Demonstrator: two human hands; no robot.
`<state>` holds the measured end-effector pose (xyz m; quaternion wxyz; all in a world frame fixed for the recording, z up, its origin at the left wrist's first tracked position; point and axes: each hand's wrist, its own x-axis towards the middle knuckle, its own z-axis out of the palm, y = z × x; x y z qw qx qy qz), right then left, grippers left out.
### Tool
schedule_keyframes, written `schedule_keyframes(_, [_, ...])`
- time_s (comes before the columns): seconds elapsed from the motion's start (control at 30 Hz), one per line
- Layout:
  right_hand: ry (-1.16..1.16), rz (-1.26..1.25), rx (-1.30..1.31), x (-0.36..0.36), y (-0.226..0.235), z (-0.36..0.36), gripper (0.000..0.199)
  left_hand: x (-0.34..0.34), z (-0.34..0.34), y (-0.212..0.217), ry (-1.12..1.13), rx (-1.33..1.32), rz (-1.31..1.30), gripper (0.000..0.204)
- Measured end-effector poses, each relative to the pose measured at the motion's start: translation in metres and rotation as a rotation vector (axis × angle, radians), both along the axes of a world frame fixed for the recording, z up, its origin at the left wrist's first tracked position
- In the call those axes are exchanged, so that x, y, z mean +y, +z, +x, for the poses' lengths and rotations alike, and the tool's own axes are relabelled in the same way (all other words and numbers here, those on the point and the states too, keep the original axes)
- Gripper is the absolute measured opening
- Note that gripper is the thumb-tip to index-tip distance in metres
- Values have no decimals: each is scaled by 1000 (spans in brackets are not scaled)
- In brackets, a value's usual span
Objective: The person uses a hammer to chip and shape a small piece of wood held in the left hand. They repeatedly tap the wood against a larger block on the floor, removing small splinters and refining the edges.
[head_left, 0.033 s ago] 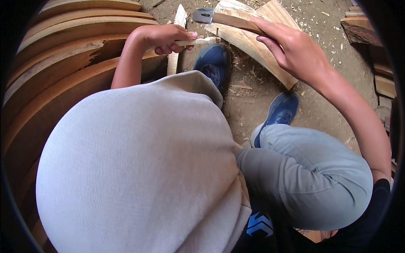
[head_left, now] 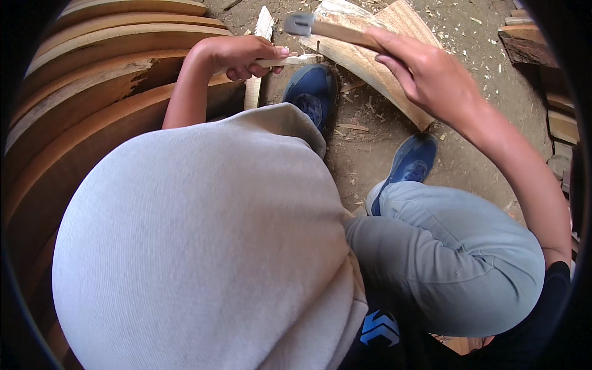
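My left hand (head_left: 251, 58) is closed around a narrow pale wooden stick (head_left: 290, 61), which points right just beyond the toe of my left shoe (head_left: 311, 92). A thin dark nail (head_left: 318, 47) stands upright at the stick's far end. In my right hand (head_left: 419, 68) is the wooden handle of an adze-like hammer (head_left: 345, 33). Its grey metal head has a dark slot, slightly blurred, and is held up left of the handle, above and apart from the nail. The nail's lower end is too small to make out.
Several curved planks (head_left: 123, 31) stand in a row along the left. Beyond my feet lies a broad light board (head_left: 364, 58), with a pale strip (head_left: 253, 92) by my left hand. Wood chips dot the dirt floor (head_left: 481, 154). More timber (head_left: 527, 46) is stacked at the right.
The hammer's head has shifted very slightly to the right and blurred. My left hand, the stick and the nail look the same.
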<state>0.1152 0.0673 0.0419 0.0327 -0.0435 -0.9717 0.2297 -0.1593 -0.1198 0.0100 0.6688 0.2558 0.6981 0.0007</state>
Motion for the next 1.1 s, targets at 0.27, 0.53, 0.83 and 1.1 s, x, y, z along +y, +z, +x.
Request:
schedule_keyframes(0.27, [8,23,-41,-2,1,-2,29,-1,-3,-5,36,-74,-15,55])
schedule_keyframes(0.53, [31,55,-14,7,7,-7,30,-3,-4,-7,16,-85,-8,56])
schedule_keyframes(0.83, [6,81,-75,6,5,-2,32,0,-3,-5,13,-43,-3,53])
schedule_keyframes(1.1, [-265,-119,-90,13,13,3,41,-3,1,-3,15,-64,8,44])
